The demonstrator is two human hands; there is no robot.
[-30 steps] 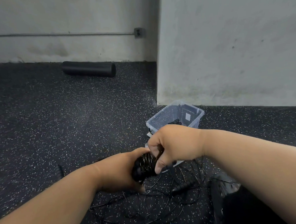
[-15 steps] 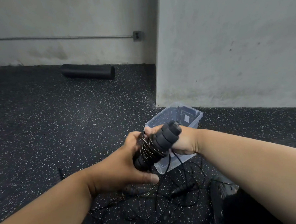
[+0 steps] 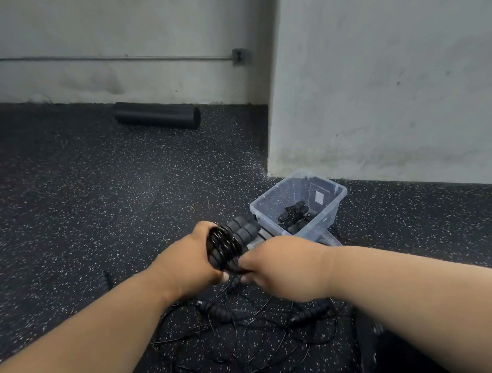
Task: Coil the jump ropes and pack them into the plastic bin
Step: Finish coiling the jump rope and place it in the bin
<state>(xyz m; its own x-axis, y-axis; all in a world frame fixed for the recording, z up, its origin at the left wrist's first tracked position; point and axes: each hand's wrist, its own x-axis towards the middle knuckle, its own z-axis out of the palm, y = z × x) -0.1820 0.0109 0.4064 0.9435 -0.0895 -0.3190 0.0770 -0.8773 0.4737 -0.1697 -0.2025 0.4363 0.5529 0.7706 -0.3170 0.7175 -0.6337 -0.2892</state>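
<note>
While the clear plastic bin (image 3: 335, 208) is sitting ahead and to the right with one coiled rope already inside, the left hand (image 3: 190, 259) is gripping the paired handles of the wrapped jump rope (image 3: 232, 239), their long axis pointing up-right toward the bin. The right hand (image 3: 283, 265), nearer the bin, is pinching the cord's loose end just beneath the bundle.

Coiled rope (image 3: 293, 214) in bin (image 3: 337, 203) by wall (image 3: 390, 79), loose ropes (image 3: 247, 334) before it, roller (image 3: 157, 119) far left
</note>
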